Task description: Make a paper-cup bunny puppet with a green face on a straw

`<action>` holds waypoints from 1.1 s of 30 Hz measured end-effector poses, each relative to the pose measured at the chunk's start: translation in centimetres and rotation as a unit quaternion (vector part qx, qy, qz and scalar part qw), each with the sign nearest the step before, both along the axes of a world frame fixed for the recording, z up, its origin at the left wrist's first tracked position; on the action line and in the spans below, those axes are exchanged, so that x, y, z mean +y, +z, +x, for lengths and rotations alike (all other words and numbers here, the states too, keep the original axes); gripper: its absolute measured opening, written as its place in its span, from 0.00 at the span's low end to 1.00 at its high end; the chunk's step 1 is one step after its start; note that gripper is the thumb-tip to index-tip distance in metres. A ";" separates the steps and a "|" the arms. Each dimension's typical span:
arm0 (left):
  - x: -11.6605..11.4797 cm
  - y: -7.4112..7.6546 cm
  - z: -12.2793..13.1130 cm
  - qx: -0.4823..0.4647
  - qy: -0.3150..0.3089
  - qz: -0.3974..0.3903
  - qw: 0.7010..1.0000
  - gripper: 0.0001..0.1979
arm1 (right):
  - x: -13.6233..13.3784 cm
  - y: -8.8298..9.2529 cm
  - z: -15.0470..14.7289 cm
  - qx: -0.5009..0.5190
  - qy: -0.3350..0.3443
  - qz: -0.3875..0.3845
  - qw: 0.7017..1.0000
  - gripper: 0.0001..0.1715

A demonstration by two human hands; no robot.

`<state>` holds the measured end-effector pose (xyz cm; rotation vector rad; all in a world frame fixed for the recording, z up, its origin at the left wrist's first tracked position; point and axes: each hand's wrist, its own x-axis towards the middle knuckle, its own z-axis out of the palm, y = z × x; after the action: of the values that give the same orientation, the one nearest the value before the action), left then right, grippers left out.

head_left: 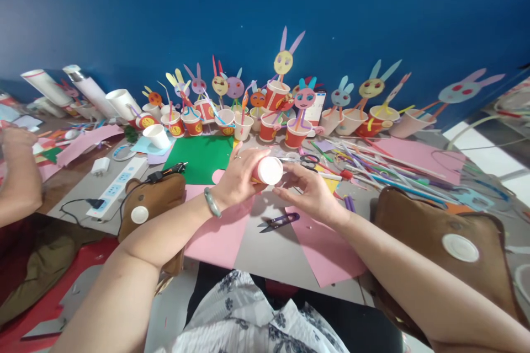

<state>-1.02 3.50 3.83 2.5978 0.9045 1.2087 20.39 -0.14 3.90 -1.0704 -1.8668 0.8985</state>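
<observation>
My left hand (pixel 240 174), with a ring and a green bangle, is wrapped round a small red paper cup (pixel 271 170) tipped on its side, its white base toward me. On the cup's other side my right hand (pixel 310 190) has its fingers curved and apart, close to the base; whether a fingertip touches it is hard to make out. Below the hands, thread snips (pixel 279 223) with dark purple handles lie on the grey table (pixel 263 242). Pink paper sheets (pixel 219 231) lie under my forearms, and a green sheet (pixel 199 154) is beyond my left hand.
Several paper cups with paper rabbit figures (pixel 305 99) stand along the blue wall. Scissors (pixel 308 160) and many pipe cleaners (pixel 389 162) lie to the right. A power strip (pixel 116 187) and brown cushions (pixel 445 248) flank me. A co-worker's arm (pixel 19 171) is at far left.
</observation>
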 end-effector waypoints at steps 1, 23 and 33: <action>0.1 0.2 0.0 -0.014 0.022 0.001 1.000 0.28 | 0.0 0.3 0.2 -0.041 0.006 -0.002 0.999 0.20; 0.6 0.3 -0.3 -0.173 -0.031 -0.119 0.977 0.28 | -0.6 0.8 -0.3 -0.392 0.188 0.079 0.897 0.09; 0.7 -0.2 0.3 -0.153 0.038 -0.041 0.987 0.32 | -2.1 1.9 0.2 -0.138 0.088 0.082 0.983 0.11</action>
<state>-0.72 4.17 3.64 2.2491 0.9725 1.5030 20.58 -2.21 5.84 -0.9780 -2.2516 0.7055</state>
